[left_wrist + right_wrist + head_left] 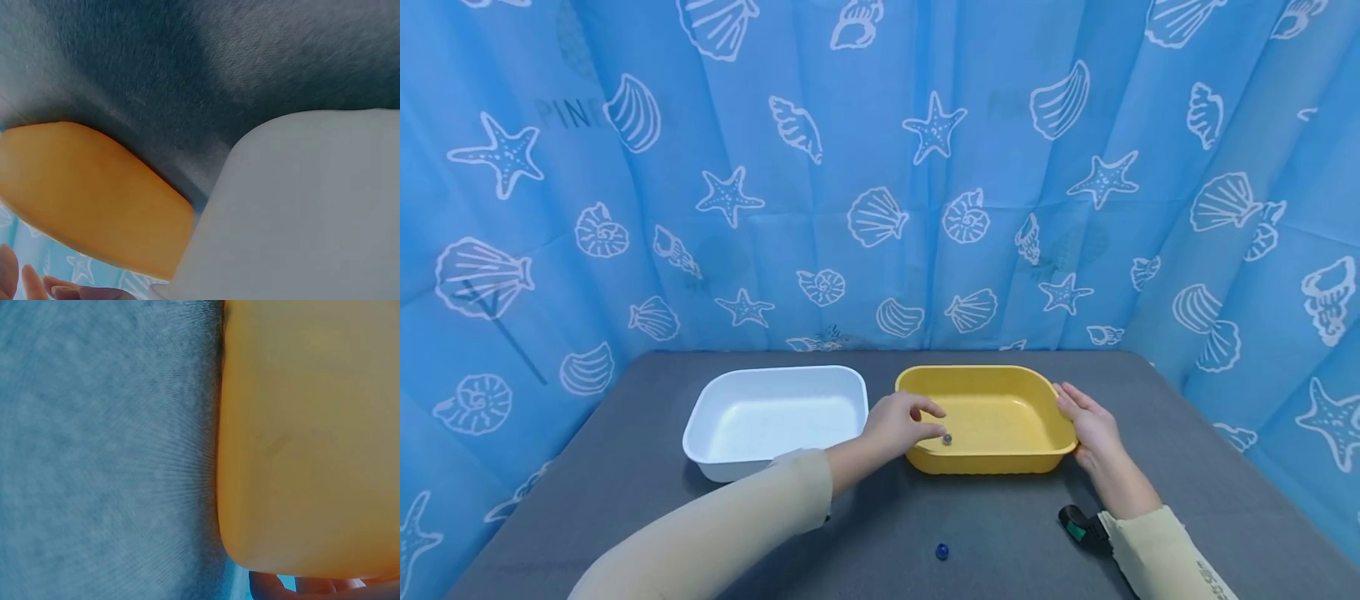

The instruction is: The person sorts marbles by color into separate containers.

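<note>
My left hand hangs over the left part of a yellow basin, thumb and forefinger apart. Just off the thumb tip is a small dark marble; whether it rests on the basin or is in the air I cannot tell. At the basin's right end, my right hand grips the rim. In the right wrist view, bent fingers show at the edge of the basin wall. A blue marble lies on the grey cloth in front of the basin.
To the left stands a white basin, partly behind my left forearm. A grey cloth covers the table. Blue curtains with white shells and starfish hang behind it. A black strap device sits at my right wrist.
</note>
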Motion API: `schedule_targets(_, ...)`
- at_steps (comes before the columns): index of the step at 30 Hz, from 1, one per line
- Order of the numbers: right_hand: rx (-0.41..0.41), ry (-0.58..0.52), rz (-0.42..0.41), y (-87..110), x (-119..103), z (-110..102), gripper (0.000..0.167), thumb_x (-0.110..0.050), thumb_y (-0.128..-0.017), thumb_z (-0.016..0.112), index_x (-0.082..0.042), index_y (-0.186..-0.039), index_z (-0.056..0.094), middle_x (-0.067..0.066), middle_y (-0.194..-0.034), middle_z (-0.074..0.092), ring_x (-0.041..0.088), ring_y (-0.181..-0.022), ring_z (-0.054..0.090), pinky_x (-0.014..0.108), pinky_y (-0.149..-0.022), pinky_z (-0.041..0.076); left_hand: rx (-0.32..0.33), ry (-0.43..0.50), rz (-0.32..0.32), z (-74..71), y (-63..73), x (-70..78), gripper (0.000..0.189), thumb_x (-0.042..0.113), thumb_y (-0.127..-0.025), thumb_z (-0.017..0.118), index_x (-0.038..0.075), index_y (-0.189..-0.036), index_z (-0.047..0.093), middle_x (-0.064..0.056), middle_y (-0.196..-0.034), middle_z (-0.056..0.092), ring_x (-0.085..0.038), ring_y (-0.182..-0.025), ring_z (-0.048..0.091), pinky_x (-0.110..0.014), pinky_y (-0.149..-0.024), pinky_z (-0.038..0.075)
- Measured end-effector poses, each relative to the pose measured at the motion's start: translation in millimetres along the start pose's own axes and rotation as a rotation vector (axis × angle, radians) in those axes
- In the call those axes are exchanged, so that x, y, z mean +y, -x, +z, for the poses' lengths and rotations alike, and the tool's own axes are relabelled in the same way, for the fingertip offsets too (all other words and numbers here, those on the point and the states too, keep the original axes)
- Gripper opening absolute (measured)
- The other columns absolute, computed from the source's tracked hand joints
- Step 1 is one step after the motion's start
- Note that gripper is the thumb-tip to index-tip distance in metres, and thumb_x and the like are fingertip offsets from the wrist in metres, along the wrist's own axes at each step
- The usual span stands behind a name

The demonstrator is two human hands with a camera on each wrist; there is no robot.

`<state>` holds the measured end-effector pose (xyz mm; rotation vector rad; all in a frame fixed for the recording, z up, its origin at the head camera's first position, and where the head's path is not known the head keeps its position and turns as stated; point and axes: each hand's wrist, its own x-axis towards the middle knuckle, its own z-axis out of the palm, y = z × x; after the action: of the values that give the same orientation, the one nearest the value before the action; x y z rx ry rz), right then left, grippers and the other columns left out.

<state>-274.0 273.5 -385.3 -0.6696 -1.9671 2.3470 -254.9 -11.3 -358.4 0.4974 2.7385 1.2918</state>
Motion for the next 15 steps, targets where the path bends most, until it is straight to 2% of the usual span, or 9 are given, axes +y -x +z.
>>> schedule_targets(4,-0.009,0.005,-0.003,-0.2,-0.7,-0.2,0.059,-0.021,-0.104,0.045,-0.014,-0.155,0.017,0.004,-0.158,0.021,0.019,-0.144,0.023,0.032,-0.11,0.027,0.001,0.036,0.018,-4.5,8.9,-1.8,0.021,0.022,-0.084,0.078,0.014,-0.103,0.076,0.001,-0.082,0.055,-0.016,-0.076,0.049,-0.025,-0.059,0.042)
schedule_targets(10,-0.011,0.015,0.003,-0.4,-0.5,-1.1,0.06,-0.022,-0.103,0.046,-0.015,-0.155,0.016,0.003,-0.158,0.02,0.018,-0.144,0.022,0.032,-0.111,0.026,-0.013,0.081,0.105,-7.3,26.8,-7.8,0.021,0.019,-0.085,0.077,0.009,-0.103,0.074,0.003,-0.074,0.053,-0.012,-0.069,0.048,-0.023,-0.057,0.04)
schedule_targets(15,-0.008,0.014,0.002,0.1,0.0,0.0,0.06,-0.022,-0.104,0.046,-0.015,-0.155,0.016,0.003,-0.158,0.02,0.018,-0.144,0.022,0.031,-0.11,0.026,-0.07,0.118,0.137,-7.5,43.5,-10.9,0.024,0.017,-0.084,0.077,0.006,-0.105,0.072,0.004,-0.075,0.054,-0.01,-0.072,0.049,-0.022,-0.061,0.041)
